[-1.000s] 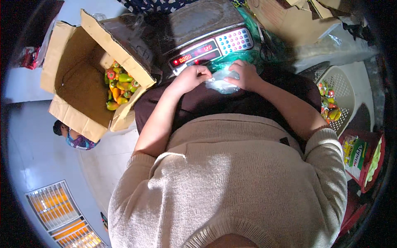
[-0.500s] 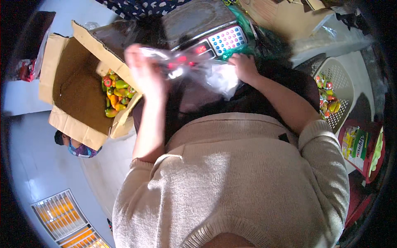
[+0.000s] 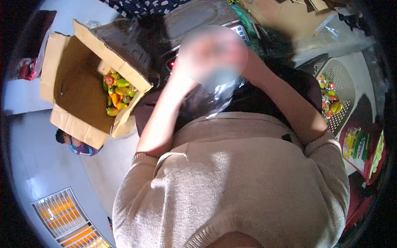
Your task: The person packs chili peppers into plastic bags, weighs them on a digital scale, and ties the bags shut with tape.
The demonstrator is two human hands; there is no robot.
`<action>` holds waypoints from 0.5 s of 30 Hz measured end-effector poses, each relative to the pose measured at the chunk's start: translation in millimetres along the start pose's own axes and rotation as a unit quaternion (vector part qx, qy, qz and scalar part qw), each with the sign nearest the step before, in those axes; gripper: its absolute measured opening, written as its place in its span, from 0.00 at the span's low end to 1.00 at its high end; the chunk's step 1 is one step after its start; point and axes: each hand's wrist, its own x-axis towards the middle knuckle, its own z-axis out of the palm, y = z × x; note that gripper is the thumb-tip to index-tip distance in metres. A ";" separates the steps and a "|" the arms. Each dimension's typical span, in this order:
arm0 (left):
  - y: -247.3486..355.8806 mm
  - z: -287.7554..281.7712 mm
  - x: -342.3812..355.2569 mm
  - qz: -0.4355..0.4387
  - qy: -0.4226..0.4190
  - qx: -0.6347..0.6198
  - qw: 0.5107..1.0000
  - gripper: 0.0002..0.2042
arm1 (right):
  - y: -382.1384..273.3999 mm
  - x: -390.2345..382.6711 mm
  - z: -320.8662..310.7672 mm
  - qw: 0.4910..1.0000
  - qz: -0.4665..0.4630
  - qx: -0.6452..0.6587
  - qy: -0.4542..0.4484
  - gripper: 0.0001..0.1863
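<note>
My left hand (image 3: 191,66) and my right hand (image 3: 239,60) are together in front of the scale (image 3: 194,22). A blurred patch covers both hands, so their fingers are hidden. From under the patch hangs a clear plastic bag (image 3: 219,98), above my lap. Which hand grips the bag cannot be made out. Part of the scale's keypad (image 3: 240,33) shows beyond my right hand, and a red display light shows beside my left wrist.
An open cardboard box (image 3: 76,87) with red, green and orange peppers (image 3: 120,93) stands at left. On the right are a pale perforated basket (image 3: 349,82) holding wrapped peppers (image 3: 331,97) and a red bag (image 3: 359,144). A person (image 3: 80,146) is beyond the box.
My left hand has moved right, away from the box, to meet my right hand. The plastic bag, earlier stretched between them, now hangs down. The hands now cover most of the keypad.
</note>
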 end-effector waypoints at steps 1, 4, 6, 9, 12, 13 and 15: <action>-0.8 -7.4 1.1 0.019 -0.044 0.023 0.999 0.12 | 2.7 -0.8 -12.0 1.000 -0.001 0.003 0.004 0.27; -33.3 -30.8 2.7 -0.041 -0.138 0.106 0.984 0.11 | 6.9 -7.2 -50.0 0.992 0.018 0.062 0.111 0.23; -40.6 -36.2 1.1 -0.060 -0.134 0.120 0.982 0.09 | 1.6 -7.4 -63.3 0.987 0.018 0.046 0.154 0.19; -50.6 -32.8 2.0 -0.024 -0.001 -0.073 0.997 0.07 | -0.6 -3.5 -56.6 0.989 -0.003 0.032 0.147 0.18; -40.7 -26.4 1.4 -0.064 0.097 -0.260 0.958 0.07 | 3.8 0.4 -56.8 0.991 -0.008 0.008 0.131 0.19; -44.7 -26.8 2.8 -0.055 0.105 -0.288 0.950 0.08 | 6.2 1.2 -57.0 0.993 -0.008 0.009 0.121 0.20; -49.3 -29.4 3.1 -0.055 0.108 -0.284 0.951 0.09 | 8.9 4.0 -66.0 0.988 -0.021 -0.077 0.131 0.18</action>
